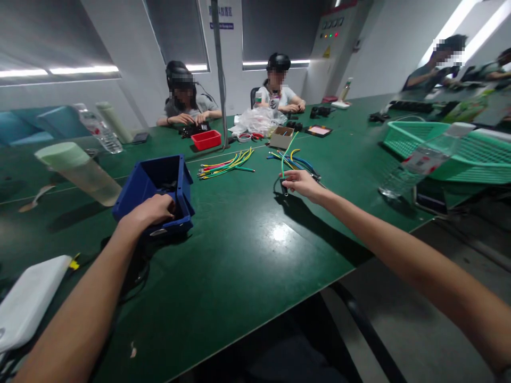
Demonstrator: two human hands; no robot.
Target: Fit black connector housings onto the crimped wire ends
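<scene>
Across the glossy green bench (pixel 231 213), I see a bright patch of glare in the bare middle and a thin pale seam further back. Over on the right, the right hand (pixel 303 184) has its fingers closed on a green cable (pixel 284 159) just above the bench, close to its dark sleeve and ring end. At the left, the left hand (pixel 154 208) reaches into a blue bin (pixel 185 181); its fingertips are hidden inside, so I can't tell whether they grip anything. Between the hands and beyond them lies a fanned bundle of colored cables (pixel 225 165), with a second bundle (pixel 305 162) behind the right hand. Further off I make out a red tray (pixel 206 140), a cardboard box (pixel 281 140) and a metal pole (pixel 220 80). Two co-workers sit at the far side, before dark blinds (pixel 275 32) and a cabinet (pixel 333 50) with small lit lamps.
</scene>
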